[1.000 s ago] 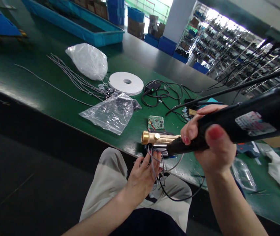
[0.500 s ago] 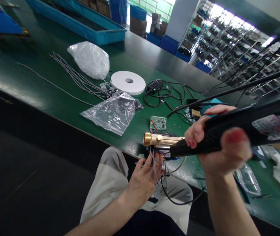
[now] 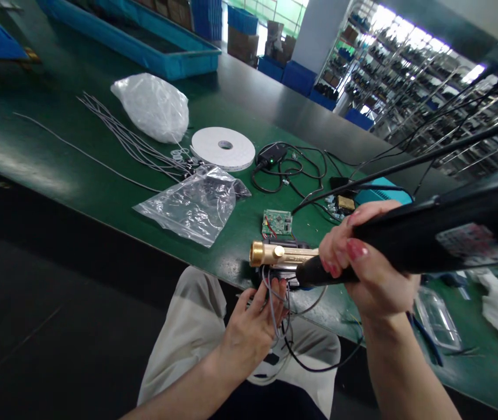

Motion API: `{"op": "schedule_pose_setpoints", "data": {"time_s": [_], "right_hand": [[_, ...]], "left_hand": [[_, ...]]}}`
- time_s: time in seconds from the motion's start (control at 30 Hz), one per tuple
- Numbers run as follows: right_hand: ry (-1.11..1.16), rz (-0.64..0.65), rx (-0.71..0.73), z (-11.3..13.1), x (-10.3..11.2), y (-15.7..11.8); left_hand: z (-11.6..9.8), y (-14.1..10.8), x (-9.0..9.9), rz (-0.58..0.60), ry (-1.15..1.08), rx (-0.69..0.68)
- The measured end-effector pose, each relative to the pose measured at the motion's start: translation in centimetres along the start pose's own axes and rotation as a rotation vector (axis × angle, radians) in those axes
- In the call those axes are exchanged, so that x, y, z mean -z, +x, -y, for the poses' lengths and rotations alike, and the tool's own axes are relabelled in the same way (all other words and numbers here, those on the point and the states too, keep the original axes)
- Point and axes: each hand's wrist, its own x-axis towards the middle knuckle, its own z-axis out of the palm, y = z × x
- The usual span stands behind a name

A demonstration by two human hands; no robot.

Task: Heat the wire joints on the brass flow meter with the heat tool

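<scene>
My right hand is wrapped around a black electric screwdriver, its thumb lying along the body. The screwdriver's tapered nose points left, at the near side of a brass pipe fitting with a threaded end. The fitting rests with a dark housing at the bench edge; the tip's exact contact is hard to make out. Fingers of my left hand press against the housing's near side, among grey cables hanging to my lap. Just behind the fitting lies a green circuit board with small wires.
On the green bench lie a clear zip bag, a white tape roll, a wrapped plastic bag, grey cables and a black adapter. A blue tray stands behind. Pliers and a clear plastic case are at right.
My right thumb has come down onto the screwdriver, closing the grip. The screwdriver's nose shifts slightly left in view, along with the whole scene. My left hand stays at the fitting.
</scene>
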Motion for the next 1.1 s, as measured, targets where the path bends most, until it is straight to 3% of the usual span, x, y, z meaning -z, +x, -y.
{"op": "schedule_pose_setpoints", "data": {"time_s": [0.1, 0.3, 0.4, 0.5, 0.63, 0.73, 0.9, 1.1], "right_hand": [[0.048, 0.035, 0.004, -0.3, 0.3, 0.3], [0.067, -0.097, 0.001, 0.1, 0.9, 0.1], [0.044, -0.084, 0.043, 0.4, 0.8, -0.6], [0.041, -0.069, 0.099, 0.5, 0.8, -1.3], [0.033, -0.093, 0.099, 0.8, 0.9, -1.6], [0.005, -0.137, 0.106, 0.8, 1.1, -1.5], [-0.035, -0.169, 0.096, 0.4, 1.2, -1.0], [0.068, -0.131, 0.008, 0.0, 1.5, -0.5]], "left_hand": [[-0.1, 0.2, 0.0, 0.002, -0.006, 0.010], [0.9, -1.4, 2.1, 0.046, -0.149, -0.039], [2.0, -5.3, 3.8, 0.053, -0.237, -0.022], [2.9, -11.1, 4.4, 0.112, -0.209, 0.190], [3.3, -18.9, 3.0, 0.309, -0.078, 0.370], [3.2, -22.2, 1.3, 0.431, -0.058, 0.412], [3.3, -22.6, -0.9, 0.531, -0.103, 0.388], [3.9, -22.9, -1.5, 0.498, -0.095, 0.505]]}}
